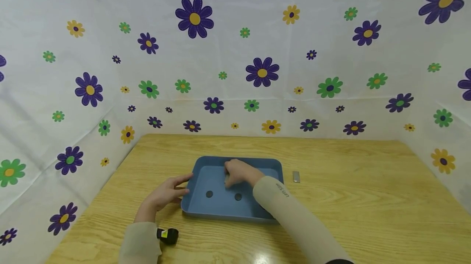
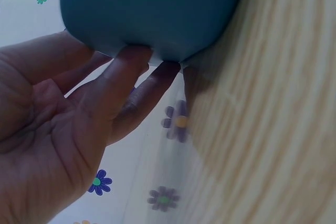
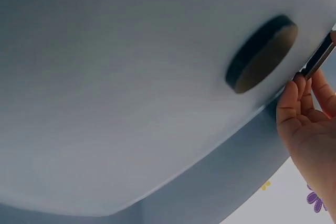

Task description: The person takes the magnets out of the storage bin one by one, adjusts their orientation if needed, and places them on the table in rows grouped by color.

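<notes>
Here, head view alone gives two dark discs (image 1: 209, 194) in the tray (image 1: 224, 207), plus silvery block (image 1: 296, 176) beside it on the surface (image 1: 368, 182); right-wrist view shows one disc's thickness. Right hand (image 1: 241, 171): narrow grip pinching flat bar (image 3: 318, 57) within tray. Left hand (image 1: 164, 193): grip spread, touching tray's outer wall (image 2: 147, 14).
</notes>
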Demonstrator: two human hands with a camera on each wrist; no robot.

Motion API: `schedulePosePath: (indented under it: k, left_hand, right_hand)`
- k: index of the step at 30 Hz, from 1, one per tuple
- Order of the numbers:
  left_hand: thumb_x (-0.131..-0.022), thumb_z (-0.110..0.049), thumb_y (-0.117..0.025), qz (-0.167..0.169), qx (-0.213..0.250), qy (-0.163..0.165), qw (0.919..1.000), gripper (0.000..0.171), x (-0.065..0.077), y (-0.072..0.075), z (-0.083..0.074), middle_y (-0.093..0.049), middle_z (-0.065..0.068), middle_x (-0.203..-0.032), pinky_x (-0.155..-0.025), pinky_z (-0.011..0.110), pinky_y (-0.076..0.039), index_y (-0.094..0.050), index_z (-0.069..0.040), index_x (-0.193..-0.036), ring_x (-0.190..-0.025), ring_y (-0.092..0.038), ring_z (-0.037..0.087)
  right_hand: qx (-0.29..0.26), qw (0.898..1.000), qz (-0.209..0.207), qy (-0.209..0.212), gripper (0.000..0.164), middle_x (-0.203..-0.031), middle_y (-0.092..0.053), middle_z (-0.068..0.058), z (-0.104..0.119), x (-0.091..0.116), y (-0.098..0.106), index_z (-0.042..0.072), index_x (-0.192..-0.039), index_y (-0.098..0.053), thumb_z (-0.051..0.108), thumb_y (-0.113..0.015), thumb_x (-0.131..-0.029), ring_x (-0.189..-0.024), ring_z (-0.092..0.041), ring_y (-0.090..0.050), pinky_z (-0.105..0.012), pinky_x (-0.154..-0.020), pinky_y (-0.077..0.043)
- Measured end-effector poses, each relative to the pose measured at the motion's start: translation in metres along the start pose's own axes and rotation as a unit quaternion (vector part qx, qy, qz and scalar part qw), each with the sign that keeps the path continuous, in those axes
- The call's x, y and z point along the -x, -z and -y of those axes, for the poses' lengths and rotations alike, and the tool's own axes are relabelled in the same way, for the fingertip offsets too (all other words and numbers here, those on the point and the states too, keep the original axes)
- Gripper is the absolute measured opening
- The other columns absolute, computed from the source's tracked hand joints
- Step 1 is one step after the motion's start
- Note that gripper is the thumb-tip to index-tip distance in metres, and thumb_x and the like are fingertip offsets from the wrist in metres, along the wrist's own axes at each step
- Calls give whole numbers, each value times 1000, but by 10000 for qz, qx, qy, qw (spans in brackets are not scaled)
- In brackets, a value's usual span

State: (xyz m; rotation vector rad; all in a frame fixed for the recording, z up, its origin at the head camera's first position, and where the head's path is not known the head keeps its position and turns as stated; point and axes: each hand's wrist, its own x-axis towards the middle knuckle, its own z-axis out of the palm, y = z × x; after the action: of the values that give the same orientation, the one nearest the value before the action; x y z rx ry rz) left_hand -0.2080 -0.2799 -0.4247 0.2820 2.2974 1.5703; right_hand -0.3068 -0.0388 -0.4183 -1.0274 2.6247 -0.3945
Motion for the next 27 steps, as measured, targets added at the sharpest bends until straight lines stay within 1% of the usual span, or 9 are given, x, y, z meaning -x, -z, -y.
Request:
schedulePosePath:
  k: [3, 6, 9, 14, 17, 20, 25, 27]
  left_hand:
    - [-91, -4, -46, -5, -20, -4, 10000, 52, 0, 0, 0, -15, 25, -141, -80, 41, -46, -25, 1, -139, -121, -29, 43]
    - [-91, -3, -46, -1, -19, 3, 10000, 52, -1, 1, 0, -15, 25, -141, -80, 40, -46, -24, 1, -139, -121, -29, 43]
    - [-91, -3, -45, -5, -7, 16, 10000, 52, -1, 1, -1, -14, 26, -141, -80, 40, -46, -24, 1, -138, -121, -30, 43]
    - [-91, -2, -45, -5, -9, 8, 10000, 52, -2, 1, -1, -14, 26, -141, -80, 40, -46, -24, 2, -138, -120, -30, 43]
    - [-91, -3, -46, 1, -23, -10, 10000, 52, -2, 1, -1, -15, 25, -141, -80, 40, -46, -25, 1, -138, -120, -30, 43]
    - [-91, -4, -47, 3, -29, -12, 10000, 52, -3, 0, -1, -15, 25, -141, -80, 40, -46, -25, 1, -138, -120, -31, 43]
    - [-91, -4, -47, 11, -35, -14, 10000, 52, -3, 1, -1, -15, 25, -142, -81, 40, -46, -25, 1, -138, -121, -30, 43]
    - [-91, -4, -46, 14, -40, -20, 10000, 52, -2, 1, -1, -14, 25, -142, -81, 41, -46, -25, 1, -139, -121, -29, 43]
  right_hand:
    - [-51, 9999, 10, -133, 39, -84, -55, -1, -1, 1, 3, 4, -101, -58, 22, -73, -69, -70, -13, -50, -26, -62, -44]
    - [-154, 9997, 39, -177, 39, -88, -57, -3, -2, 1, 5, 3, -102, -58, 20, -72, -70, -72, -13, -51, -26, -62, -45]
    - [-191, 9997, 29, -126, 39, -93, -57, -6, -3, 2, 7, 2, -104, -58, 17, -72, -71, -76, -14, -53, -26, -64, -46]
    - [-378, 9992, -99, 28, 39, -96, -57, -9, -5, 4, 8, -2, -106, -57, 12, -72, -73, -80, -18, -55, -27, -66, -47]
    - [-573, 9981, -206, 66, 40, -100, -57, -11, -6, 7, 9, -2, -109, -56, 11, -71, -73, -86, -20, -55, -29, -70, -47]
    - [-840, 9958, -340, 120, 40, -103, -56, -11, -8, 10, 10, -3, -111, -55, 8, -68, -75, -87, -21, -54, -30, -71, -46]
    - [-1420, 9882, -459, 353, 40, -100, -56, -11, -7, 17, 19, -6, -115, -52, 2, -63, -76, -76, -16, -52, -29, -63, -45]
    - [-1657, 9838, -498, 463, 41, -103, -55, -12, -5, 20, 25, -7, -116, -52, 0, -61, -76, -76, -16, -52, -28, -61, -44]
